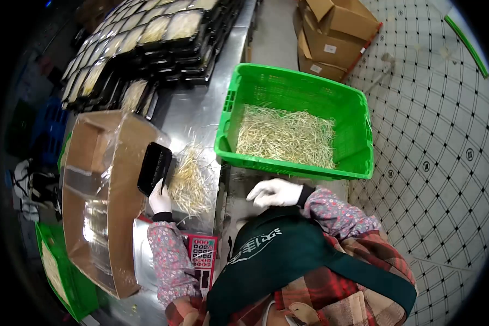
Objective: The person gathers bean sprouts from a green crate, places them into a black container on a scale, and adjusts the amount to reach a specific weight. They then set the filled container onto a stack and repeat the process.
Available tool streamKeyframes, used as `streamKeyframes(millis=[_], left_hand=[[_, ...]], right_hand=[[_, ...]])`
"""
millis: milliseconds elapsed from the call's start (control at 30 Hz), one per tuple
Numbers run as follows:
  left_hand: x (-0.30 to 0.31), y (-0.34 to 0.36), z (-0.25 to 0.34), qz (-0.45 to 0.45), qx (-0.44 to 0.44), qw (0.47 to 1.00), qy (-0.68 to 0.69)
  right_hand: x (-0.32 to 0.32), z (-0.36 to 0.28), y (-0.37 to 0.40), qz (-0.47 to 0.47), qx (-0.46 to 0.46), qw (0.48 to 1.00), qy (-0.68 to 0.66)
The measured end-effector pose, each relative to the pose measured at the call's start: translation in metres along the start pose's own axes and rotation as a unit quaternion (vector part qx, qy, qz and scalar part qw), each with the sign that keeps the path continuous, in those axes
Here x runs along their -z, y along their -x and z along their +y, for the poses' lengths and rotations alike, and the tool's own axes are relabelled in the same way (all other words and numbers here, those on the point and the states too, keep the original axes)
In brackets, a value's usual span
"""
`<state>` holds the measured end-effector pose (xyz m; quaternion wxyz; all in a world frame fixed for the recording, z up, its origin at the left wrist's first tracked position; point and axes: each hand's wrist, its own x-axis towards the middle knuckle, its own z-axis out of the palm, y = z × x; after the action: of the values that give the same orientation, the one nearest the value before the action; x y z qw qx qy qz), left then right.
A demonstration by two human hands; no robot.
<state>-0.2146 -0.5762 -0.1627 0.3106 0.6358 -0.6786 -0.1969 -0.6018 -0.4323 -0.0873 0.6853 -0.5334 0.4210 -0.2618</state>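
Clamping a black rectangular plastic tray (155,167) beside a pale sprout heap (190,185) on the steel surface (187,108), my white-gloved left hand (160,201) could, by brushing strands, spill them; my white-gloved right hand (277,193) is empty, fingers slightly apart. I count one held tray, one heap, two hands.

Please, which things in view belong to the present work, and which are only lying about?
In use, apparently:
black tray, in left hand
loose sprouts
large green crate
filled trays

Probably lying about:
brown boxes on the floor
blue item, far left
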Motion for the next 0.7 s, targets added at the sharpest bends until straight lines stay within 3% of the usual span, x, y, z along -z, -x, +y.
streamKeyframes(millis=[33,67,133,200,267,300,333,400,433,500,567,633,667,700], left_hand=[[-0.009,-0.018,-0.019,-0.049,0.007,0.994,-0.095],[-0.014,-0.034,-0.027,-0.14,0.096,0.972,-0.161],[-0.014,-0.045,0.019,-0.098,-0.011,0.959,-0.267],[-0.015,-0.067,0.077,-0.009,-0.061,0.982,-0.179],[-0.034,-0.08,0.146,0.022,-0.058,0.998,0.019],[-0.055,-0.082,0.185,0.004,-0.059,0.996,0.062],[-0.075,-0.083,0.225,-0.082,-0.026,0.988,0.128],[-0.142,-0.078,0.239,-0.228,0.049,0.943,0.238],[-0.175,-0.074,0.244,-0.304,0.073,0.918,0.243],[-0.245,-0.06,0.232,-0.353,0.168,0.886,0.249],[-0.295,-0.063,0.228,-0.384,0.361,0.81,0.258],[-0.34,-0.061,0.217,-0.365,0.49,0.729,0.31],[-0.351,-0.06,0.232,-0.359,0.506,0.732,0.281],[-0.369,-0.062,0.22,-0.476,0.435,0.743,0.181]], right_hand=[[0.026,0.0,0.017,0.058,-0.004,0.996,-0.068],[0.057,0.003,0.036,0.112,-0.009,0.984,-0.135],[0.128,0.013,0.073,0.264,-0.005,0.96,-0.089],[0.199,0.038,0.1,0.403,0.016,0.91,-0.095],[0.268,0.093,0.103,0.465,0.018,0.885,-0.02],[0.291,0.113,0.09,0.456,-0.003,0.889,-0.029],[0.312,0.129,0.077,0.447,-0.025,0.893,-0.037],[0.331,0.129,0.039,0.394,-0.156,0.906,0.015],[0.342,0.158,0.01,0.367,-0.166,0.912,0.072],[0.35,0.165,-0.036,0.283,-0.243,0.914,0.16],[0.352,0.162,-0.076,0.216,-0.297,0.911,0.185],[0.352,0.181,-0.117,0.181,-0.323,0.906,0.206],[0.351,0.191,-0.135,0.171,-0.328,0.902,0.223],[0.349,0.193,-0.147,0.157,-0.347,0.9,0.214]])
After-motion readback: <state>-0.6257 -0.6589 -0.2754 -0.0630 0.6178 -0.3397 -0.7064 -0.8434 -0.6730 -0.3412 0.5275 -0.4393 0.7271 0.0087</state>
